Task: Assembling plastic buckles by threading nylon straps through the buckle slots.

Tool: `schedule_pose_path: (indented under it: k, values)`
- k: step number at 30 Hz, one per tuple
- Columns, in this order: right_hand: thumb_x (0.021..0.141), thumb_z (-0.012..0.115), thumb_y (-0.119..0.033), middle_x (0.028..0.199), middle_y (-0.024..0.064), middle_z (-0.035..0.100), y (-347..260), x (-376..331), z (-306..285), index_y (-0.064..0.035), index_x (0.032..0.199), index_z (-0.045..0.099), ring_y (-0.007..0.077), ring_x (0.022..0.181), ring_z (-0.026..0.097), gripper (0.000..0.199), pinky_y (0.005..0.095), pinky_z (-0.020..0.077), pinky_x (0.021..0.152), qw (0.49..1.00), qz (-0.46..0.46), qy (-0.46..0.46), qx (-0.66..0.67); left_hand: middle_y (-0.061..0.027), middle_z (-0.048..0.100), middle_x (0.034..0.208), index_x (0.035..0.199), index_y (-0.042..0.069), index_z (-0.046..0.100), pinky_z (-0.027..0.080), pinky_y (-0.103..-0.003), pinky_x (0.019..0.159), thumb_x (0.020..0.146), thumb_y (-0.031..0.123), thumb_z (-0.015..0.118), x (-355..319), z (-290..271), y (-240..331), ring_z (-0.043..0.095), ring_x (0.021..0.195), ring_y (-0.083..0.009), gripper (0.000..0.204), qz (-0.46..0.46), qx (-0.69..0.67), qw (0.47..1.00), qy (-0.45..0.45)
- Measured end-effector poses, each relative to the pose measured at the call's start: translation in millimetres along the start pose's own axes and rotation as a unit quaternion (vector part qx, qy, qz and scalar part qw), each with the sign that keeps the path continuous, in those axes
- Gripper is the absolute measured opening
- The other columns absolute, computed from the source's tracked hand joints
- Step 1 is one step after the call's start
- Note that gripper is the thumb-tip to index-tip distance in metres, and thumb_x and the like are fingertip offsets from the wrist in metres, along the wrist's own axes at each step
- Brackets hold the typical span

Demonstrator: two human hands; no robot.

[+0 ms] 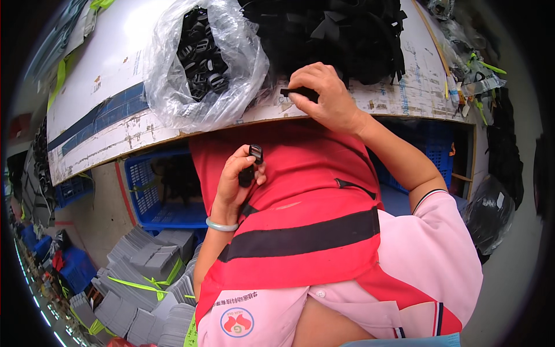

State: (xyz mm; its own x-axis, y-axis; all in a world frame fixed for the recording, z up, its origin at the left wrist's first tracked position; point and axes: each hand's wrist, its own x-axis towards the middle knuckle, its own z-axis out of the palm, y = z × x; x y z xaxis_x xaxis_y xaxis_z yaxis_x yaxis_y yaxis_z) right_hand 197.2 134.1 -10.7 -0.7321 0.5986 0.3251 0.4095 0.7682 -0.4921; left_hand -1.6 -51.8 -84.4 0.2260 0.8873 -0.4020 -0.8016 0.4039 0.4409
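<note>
Above my lap, my left hand (236, 173) is closed around a black plastic buckle (256, 152), which sticks up past the thumb. More black material lies under the fingers, partly hidden. My right hand (328, 98) is at the table's near edge, with thumb and fingers pinched on a short black strap (303, 92). Just beyond it lies a large heap of black straps (352, 46). A clear plastic bag (159, 75) full of black buckles (202, 55) stands open on the table to the left of the heap.
The worn white table (115, 63) has dark blue tape across its left part. Blue plastic crates (141, 191) stand under it. Stacks of grey sheets (147, 260) tied with yellow-green bands lie at lower left. A dark plastic bag (491, 211) sits at the right.
</note>
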Motion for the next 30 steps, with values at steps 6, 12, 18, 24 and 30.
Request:
schedule_pose_path:
  k: [6,12,18,24,30]
  values:
    - [0.079,0.071,-0.014,0.097,0.0035,0.064,3.2,8.9,-0.2,-0.0104,0.096,0.066,0.0229,0.099,0.056,0.018,0.0352,0.0403,0.092,1.0,-0.012,0.021,0.012,-0.0074,0.054,0.087,0.093,0.004,0.053,0.043,-0.028,0.056,0.088,0.011,0.055,4.2,5.1,1.4,0.051,0.073,-0.0163,0.009,0.008,-0.009,1.0,0.01]
    - [0.075,0.073,-0.018,0.112,0.0009,0.058,8.7,-8.5,-26.8,-0.0145,0.088,0.067,0.0211,0.11,0.052,0.015,0.0371,0.0382,0.097,0.989,-0.087,-0.072,-0.096,-0.0074,0.056,0.089,0.095,0.005,0.055,0.043,-0.027,0.056,0.088,0.011,0.056,1.3,-2.7,-0.7,0.052,0.074,-0.016,0.01,0.01,-0.009,1.0,0.011]
    - [0.077,0.065,-0.016,0.123,0.0004,0.053,19.4,-23.8,-24.1,-0.0182,0.095,0.066,0.0199,0.122,0.045,0.018,0.0363,0.0314,0.106,0.956,-0.104,-0.12,-0.246,-0.007,0.058,0.089,0.097,0.005,0.056,0.043,-0.027,0.055,0.088,0.01,0.056,4.1,-2.0,-5.1,0.053,0.074,-0.0159,0.01,-0.002,-0.008,1.0,0.019]
    - [0.078,0.064,-0.015,0.122,-0.0002,0.054,40.0,-19.6,-27.0,-0.018,0.098,0.065,0.0192,0.121,0.046,0.021,0.0357,0.0313,0.106,0.957,-0.143,-0.082,-0.239,-0.0047,0.057,0.085,0.099,0.005,0.057,0.042,-0.026,0.055,0.092,0.012,0.058,3.5,5.6,-3.8,0.052,0.072,-0.0136,0.01,0.01,0.019,0.999,0.033]
    - [0.078,0.068,-0.017,0.112,-0.0004,0.058,18.1,-14.6,-34.2,-0.0134,0.088,0.061,0.0189,0.114,0.051,0.013,0.0361,0.0344,0.102,0.964,-0.152,-0.076,-0.204,-0.003,0.058,0.079,0.104,0.003,0.062,0.039,-0.022,0.05,0.095,0.014,0.058,0.7,9.6,-5.0,0.052,0.065,-0.0095,0.014,0.036,0.036,0.997,0.06]
